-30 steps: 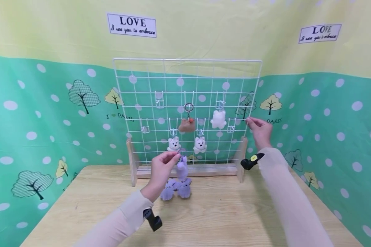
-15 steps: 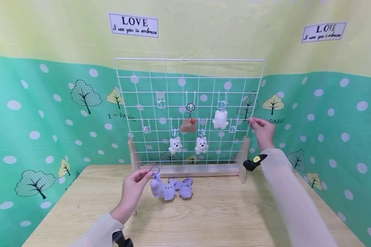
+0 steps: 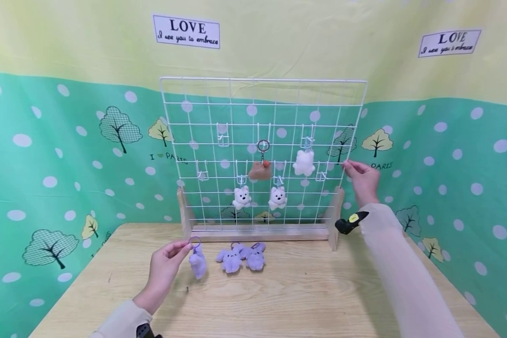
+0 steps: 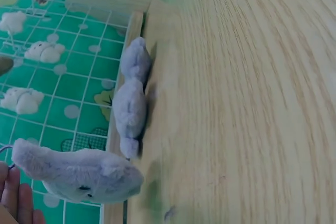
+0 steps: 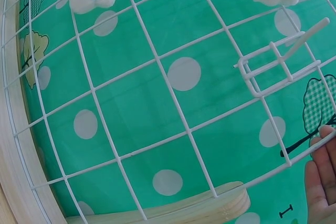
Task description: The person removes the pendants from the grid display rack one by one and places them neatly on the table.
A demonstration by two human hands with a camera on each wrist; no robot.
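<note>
My left hand (image 3: 162, 270) pinches the ring of a purple plush keychain (image 3: 197, 266), which dangles over the table left of two similar plush keychains (image 3: 231, 261) lying side by side. In the left wrist view the held plush (image 4: 79, 174) hangs close to the rack's wooden base. Thumb and fingers of my right hand (image 3: 364, 182) grip the right edge wire of a white wire grid rack (image 3: 262, 80). White bear plush keychains (image 3: 277, 198) and a brown plush keychain (image 3: 259, 172) hang on its hooks.
Bare hooks (image 3: 223, 140) sit at the rack's upper left, with others at mid left and mid right (image 3: 321, 176). Wooden feet (image 3: 335, 220) hold the rack upright on the wooden table (image 3: 279, 300). A patterned cloth (image 3: 59, 188) stands behind and at both sides.
My left hand has moved left and down from the front of the rack, carrying the purple plush keychain away from the other two. The right hand keeps its grip on the rack's edge.
</note>
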